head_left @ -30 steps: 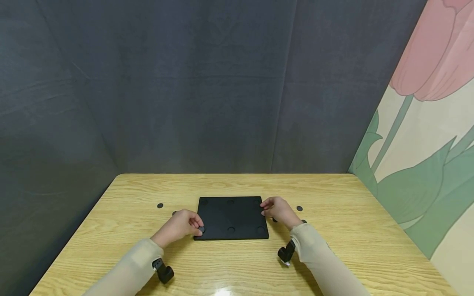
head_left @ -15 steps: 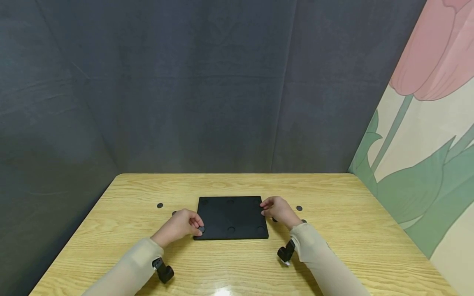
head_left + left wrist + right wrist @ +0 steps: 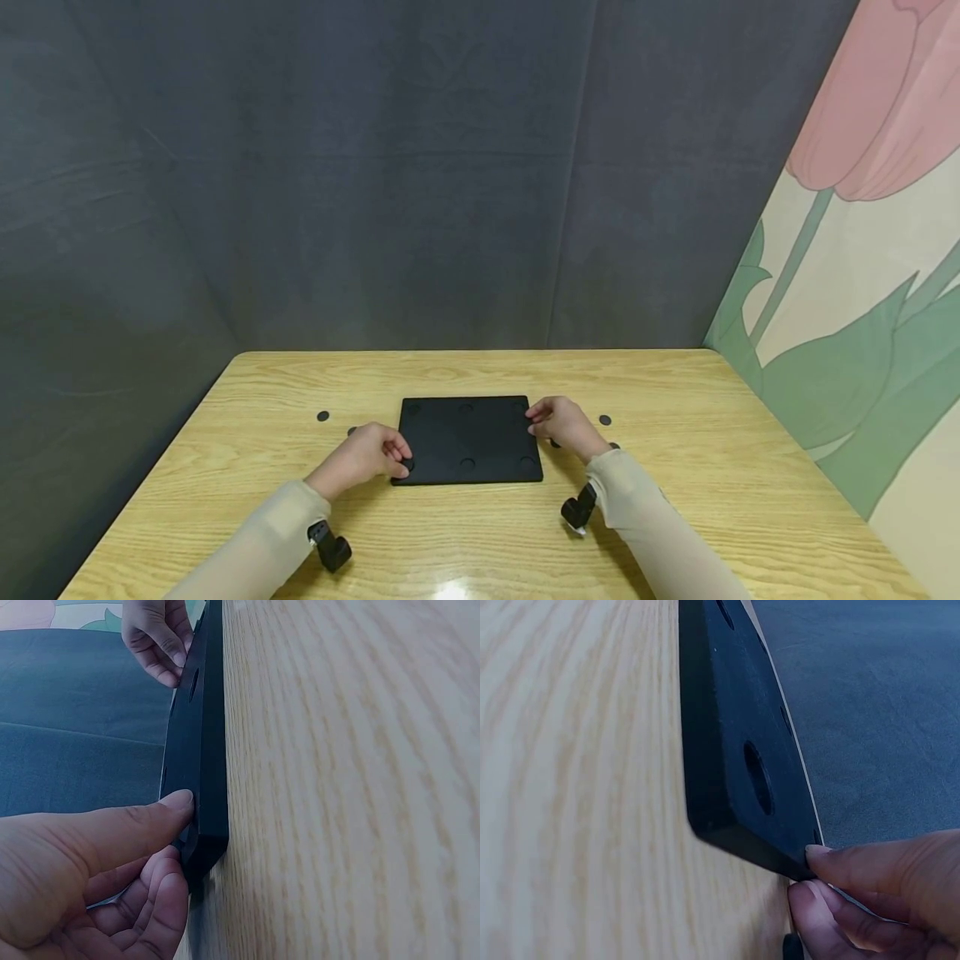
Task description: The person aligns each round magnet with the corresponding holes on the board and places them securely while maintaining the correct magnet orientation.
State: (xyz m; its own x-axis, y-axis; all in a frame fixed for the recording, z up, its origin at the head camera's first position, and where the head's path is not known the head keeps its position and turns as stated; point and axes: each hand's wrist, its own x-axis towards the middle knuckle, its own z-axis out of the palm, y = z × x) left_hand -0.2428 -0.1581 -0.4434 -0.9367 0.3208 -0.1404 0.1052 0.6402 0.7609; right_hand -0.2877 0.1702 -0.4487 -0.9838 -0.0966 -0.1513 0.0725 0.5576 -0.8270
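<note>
One black board point(image 3: 468, 437) flat on tabletop point(image 3: 465, 542); left hand point(image 3: 366, 455) pinches its left edge near the front, right hand point(image 3: 564, 425) its right edge toward the back. Dark disc point(image 3: 605, 420) lies farther right.

A black rectangular board point(image 3: 468, 433) lies flat with its long sides running left to right, its upper face plain but for shallow round recesses point(image 3: 758, 778) along the near and far edges. The spot at its near left corner is partly covered, so whether a disc fills it cannot be told. Thin, round and dark, one disc point(image 3: 322, 416) lies well left of the board, a half-hidden disc point(image 3: 352, 431) nearer its left edge, another disc point(image 3: 555, 443) just beside its right edge, and a fourth disc point(image 3: 604, 420) farther right of it.
</note>
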